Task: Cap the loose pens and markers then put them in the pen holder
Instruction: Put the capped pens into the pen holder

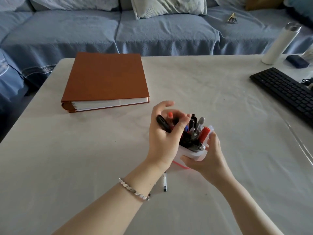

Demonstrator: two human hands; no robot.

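Observation:
A translucent white pen holder point(197, 154) with a red base edge sits near the table's middle, tilted toward me and packed with several capped pens and markers, among them a red marker point(204, 134). My right hand point(205, 158) grips the holder from below and from the right. My left hand point(165, 139) is over the holder's left side, its fingers curled round a black marker point(163, 123) and a red-capped pen point(170, 117). A thin clear pen point(164, 181) with a black end lies on the table, partly hidden under my left wrist.
A brown album point(105, 78) lies at the back left of the white table point(84, 150). A black keyboard point(284, 92) sits at the right edge, with a white bottle point(277, 44) and a dark case point(298, 61) behind it. A blue sofa point(152, 31) runs along the far side.

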